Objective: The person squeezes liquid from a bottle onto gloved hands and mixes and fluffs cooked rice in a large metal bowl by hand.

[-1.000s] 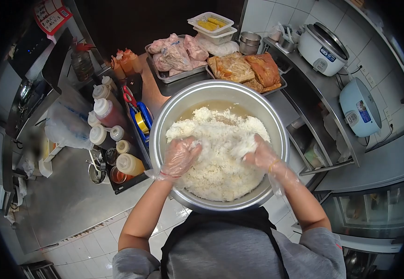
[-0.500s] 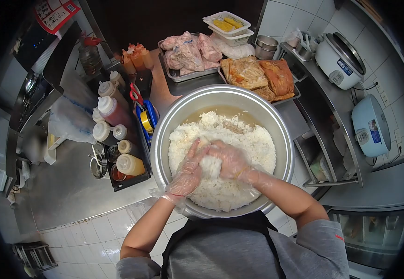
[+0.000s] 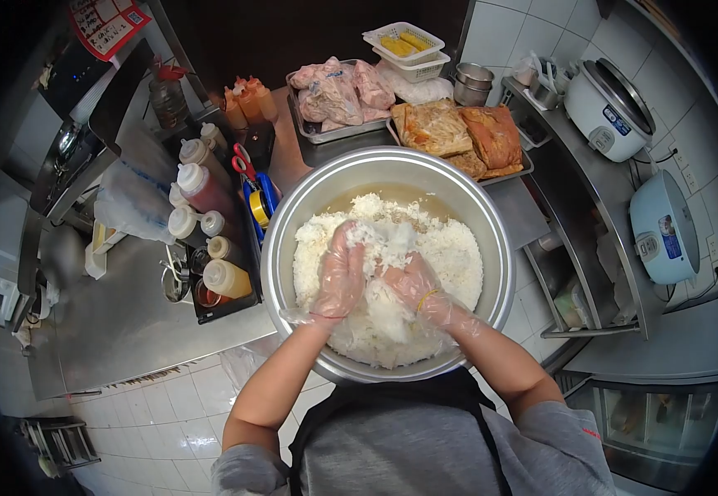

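White cooked rice (image 3: 450, 252) fills much of a large round metal pot (image 3: 501, 248) in front of my body. Both hands wear clear plastic gloves and are inside the pot, touching the rice. My left hand (image 3: 341, 277) is at the left, fingers stretched away from me and palm turned inward, with grains along its fingertips. Opposite it, my right hand (image 3: 417, 289) curls around loose rice, and a yellow band circles its glove at the wrist. Clumps of rice sit between the two hands, some blurred by motion. The right fingertips are partly hidden by rice.
Sauce bottles (image 3: 202, 186) stand in a black tray left of the pot, near red-handled scissors (image 3: 243, 161). Behind the pot are a tray of raw meat (image 3: 334, 95) and a tray of browned slabs (image 3: 491, 136). Rice cookers (image 3: 611, 107) line the right shelf.
My hands have moved apart a little, and the left fingers are straighter and farther up the pot. Rice that lay under the hands is now lifted and loose between them.
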Action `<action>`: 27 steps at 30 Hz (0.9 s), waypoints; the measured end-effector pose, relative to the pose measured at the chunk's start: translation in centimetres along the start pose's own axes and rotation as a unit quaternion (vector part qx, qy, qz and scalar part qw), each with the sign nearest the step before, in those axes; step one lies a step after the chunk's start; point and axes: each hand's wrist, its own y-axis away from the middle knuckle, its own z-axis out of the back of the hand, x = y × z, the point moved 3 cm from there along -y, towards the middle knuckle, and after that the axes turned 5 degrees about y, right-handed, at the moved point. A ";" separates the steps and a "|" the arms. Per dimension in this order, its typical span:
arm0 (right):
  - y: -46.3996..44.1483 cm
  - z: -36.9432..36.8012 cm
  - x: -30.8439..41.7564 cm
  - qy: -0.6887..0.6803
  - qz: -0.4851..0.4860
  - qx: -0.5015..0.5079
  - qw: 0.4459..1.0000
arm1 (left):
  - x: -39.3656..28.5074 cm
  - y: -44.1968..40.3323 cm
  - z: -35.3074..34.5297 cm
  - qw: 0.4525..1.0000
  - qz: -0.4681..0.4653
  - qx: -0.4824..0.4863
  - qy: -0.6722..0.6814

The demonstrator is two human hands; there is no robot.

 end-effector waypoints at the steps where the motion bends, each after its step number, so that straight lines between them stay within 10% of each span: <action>1: 0.2 0.6 1.0 -0.067 -0.019 -0.009 0.998 | -0.6 -0.3 0.3 0.999 -0.040 -0.025 -0.011; 17: 6.9 3.8 1.1 0.393 0.003 0.172 0.903 | -1.7 5.5 2.2 0.853 0.130 0.307 -0.401; 27: 1.6 0.0 1.9 0.040 0.139 0.100 0.984 | -0.8 2.9 2.0 0.951 -0.004 0.256 -0.172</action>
